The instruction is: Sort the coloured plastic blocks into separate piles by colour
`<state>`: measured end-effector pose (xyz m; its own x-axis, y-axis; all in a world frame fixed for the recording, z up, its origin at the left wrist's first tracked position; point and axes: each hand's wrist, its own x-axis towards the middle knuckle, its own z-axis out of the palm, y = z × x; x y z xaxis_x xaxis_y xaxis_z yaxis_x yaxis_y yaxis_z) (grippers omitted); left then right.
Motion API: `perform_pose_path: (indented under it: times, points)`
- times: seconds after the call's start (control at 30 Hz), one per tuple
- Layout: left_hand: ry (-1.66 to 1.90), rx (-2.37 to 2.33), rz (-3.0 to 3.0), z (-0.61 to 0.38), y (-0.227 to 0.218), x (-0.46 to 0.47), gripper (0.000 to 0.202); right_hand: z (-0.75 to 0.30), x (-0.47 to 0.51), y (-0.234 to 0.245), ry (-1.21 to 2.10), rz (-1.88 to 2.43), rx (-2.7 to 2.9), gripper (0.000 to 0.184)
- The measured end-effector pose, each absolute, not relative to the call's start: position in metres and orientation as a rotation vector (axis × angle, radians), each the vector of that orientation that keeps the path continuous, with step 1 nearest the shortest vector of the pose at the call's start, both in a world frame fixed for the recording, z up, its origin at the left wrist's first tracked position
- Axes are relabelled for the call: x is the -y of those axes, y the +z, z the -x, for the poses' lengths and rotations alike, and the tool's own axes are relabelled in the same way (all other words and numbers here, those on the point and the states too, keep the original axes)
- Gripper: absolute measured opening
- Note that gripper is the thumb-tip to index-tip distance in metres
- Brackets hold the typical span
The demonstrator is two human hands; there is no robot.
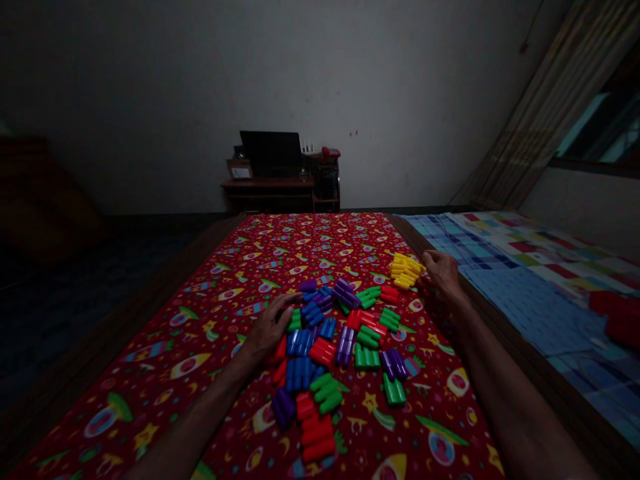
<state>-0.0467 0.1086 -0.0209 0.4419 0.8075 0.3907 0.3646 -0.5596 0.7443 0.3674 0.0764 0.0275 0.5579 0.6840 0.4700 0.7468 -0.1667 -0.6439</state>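
A loose pile of glossy ridged plastic pieces, each like short rods joined side by side, lies on a red patterned cloth. Blue pieces (299, 373), red pieces (318, 437), green pieces (367, 357) and purple pieces (345, 345) are mixed together. Off to the far right of the pile sits a separate cluster of yellow pieces (405, 270). My left hand (273, 325) rests at the pile's left edge, fingers stretched out, its thumb against a green piece (295, 321). Beside the yellow cluster, my right hand (442, 271) is closed with curled fingers; whatever they hold is hidden.
The red cloth (195, 320) covers a long table with dark side edges. To the right is a bed with blue checked bedding (505, 293). A desk (270, 189) with a black monitor (273, 153) stands by the far wall. A curtain (530, 113) hangs at right.
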Motion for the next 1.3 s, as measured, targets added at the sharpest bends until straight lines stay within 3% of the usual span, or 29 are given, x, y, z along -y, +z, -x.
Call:
perform_pose_path:
  times: [0.07, 0.23, 0.5, 0.7, 0.9, 1.1, 1.3]
  points:
    - [1.048, -1.012, -2.099, 0.048, -0.024, -0.111, 0.039, -0.356, -0.07, 0.033, -0.1, 1.829, 1.176, 0.039]
    - [1.112, -1.115, -1.973, 0.049, -0.03, -0.117, 0.041, -0.305, -0.039, 0.018, 0.24, 1.626, 1.58, 0.047]
    - [1.131, -1.111, -1.865, 0.048, -0.039, -0.122, 0.047, -0.255, -0.043, -0.05, 0.114, 1.62, 1.902, 0.054]
    - [1.152, -1.046, -1.808, 0.049, -0.041, -0.126, 0.044, -0.201, -0.061, -0.031, 0.301, 1.503, 1.981, 0.057]
    - [1.159, -1.092, -1.815, 0.049, -0.04, -0.125, 0.042, -0.24, -0.001, -0.001, 0.362, 1.462, 2.064, 0.054]
    - [1.223, -1.17, -1.906, 0.046, -0.037, -0.123, 0.038, -0.261, 0.081, -0.028, 0.42, 1.555, 2.302, 0.087]
    - [1.232, -1.231, -1.988, 0.048, -0.032, -0.121, 0.039, -0.211, 0.041, -0.033, 0.23, 1.414, 2.274, 0.084]
